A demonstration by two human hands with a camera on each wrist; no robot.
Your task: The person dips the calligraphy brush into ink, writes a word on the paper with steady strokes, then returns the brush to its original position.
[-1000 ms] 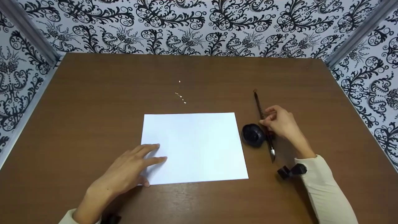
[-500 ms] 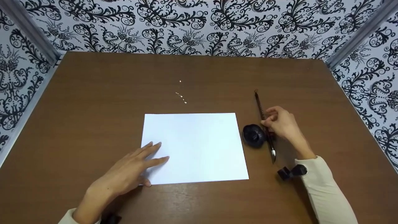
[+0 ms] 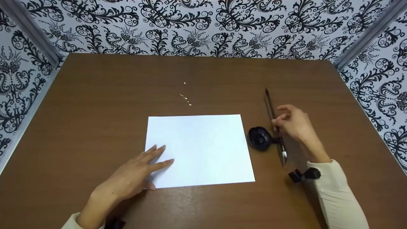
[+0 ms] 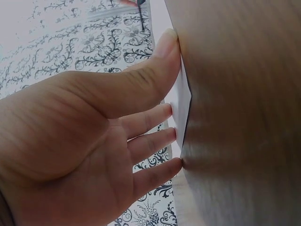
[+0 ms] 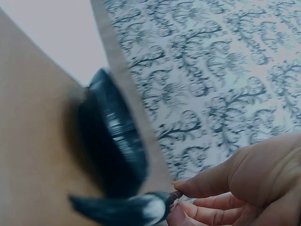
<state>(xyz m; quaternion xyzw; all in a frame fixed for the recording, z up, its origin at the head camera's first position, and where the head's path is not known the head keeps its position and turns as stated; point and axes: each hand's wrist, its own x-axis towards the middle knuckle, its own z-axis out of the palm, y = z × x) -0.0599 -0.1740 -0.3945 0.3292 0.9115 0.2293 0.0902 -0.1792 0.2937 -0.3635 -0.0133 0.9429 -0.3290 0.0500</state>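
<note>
My left hand [image 3: 127, 173] rests on the lower left part of a blank white sheet of paper [image 3: 203, 146], its fingers spread. In the left wrist view the fingertips touch the sheet, with the thumb at its edge [image 4: 187, 96]. Between thumb and fingers my right hand [image 3: 295, 124] pinches the dark handle of a paintbrush [image 3: 270, 103]. Its silver ferrule and dark bristles point toward me; the right wrist view shows the bristles [image 5: 106, 209] close up. Left of the brush stands a small round black dish [image 3: 259, 138] with a short arm, partly behind the brush.
Several tiny pale flecks [image 3: 185, 98] lie on the brown table [image 3: 95, 95] beyond the sheet. Patterned black-and-white panels [image 3: 178, 28] rise at the back and sides. A black wrist camera [image 3: 305, 175] sits at my right cuff.
My right hand has moved to the right and slightly away from me, carrying the brush off the dish's arm, which now shows more. The left hand has barely moved on the sheet.
</note>
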